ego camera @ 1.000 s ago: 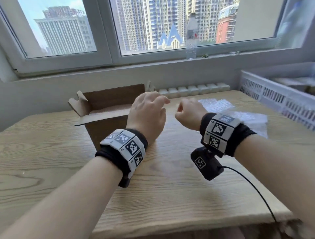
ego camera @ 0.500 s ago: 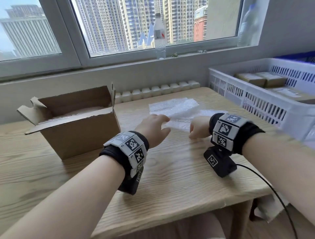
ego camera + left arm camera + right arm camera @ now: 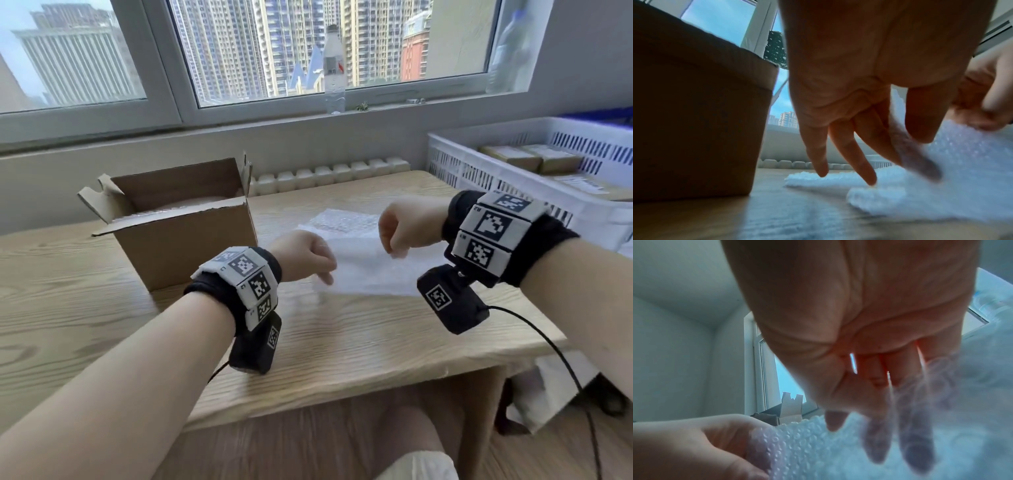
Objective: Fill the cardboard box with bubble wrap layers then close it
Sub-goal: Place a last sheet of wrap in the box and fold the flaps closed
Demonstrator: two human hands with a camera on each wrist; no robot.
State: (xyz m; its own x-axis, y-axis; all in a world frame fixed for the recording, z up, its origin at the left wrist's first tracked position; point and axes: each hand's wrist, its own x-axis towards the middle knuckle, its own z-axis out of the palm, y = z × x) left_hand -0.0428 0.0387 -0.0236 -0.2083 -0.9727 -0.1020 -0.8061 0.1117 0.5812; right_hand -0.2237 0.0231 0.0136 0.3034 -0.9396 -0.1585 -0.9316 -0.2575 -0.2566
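Note:
An open cardboard box (image 3: pixel 185 240) stands at the left of the wooden table (image 3: pixel 102 308), with bubble wrap showing inside it. To its right lies a small pile of bubble wrap sheets (image 3: pixel 346 224). My left hand (image 3: pixel 327 275) and right hand (image 3: pixel 394 251) each pinch the near edge of the top sheet (image 3: pixel 370 274) and hold it slightly raised. In the left wrist view my left hand (image 3: pixel 925 155) has thumb and forefinger on either side of the sheet (image 3: pixel 972 162). In the right wrist view my right hand (image 3: pixel 855 434) has its thumb in front and fingers behind the sheet (image 3: pixel 818 451).
A white slatted crate (image 3: pixel 513 178) holding cardboard packages stands at the table's right edge. A row of pale blocks (image 3: pixel 329 174) lines the back of the table under the sill. A water bottle (image 3: pixel 334 68) stands on the window ledge. A cable (image 3: pixel 548 342) trails from my right wrist.
Both hands moved right from the box to the bubble wrap pile and took hold of the top sheet, raising its near edge. The head view swung right.

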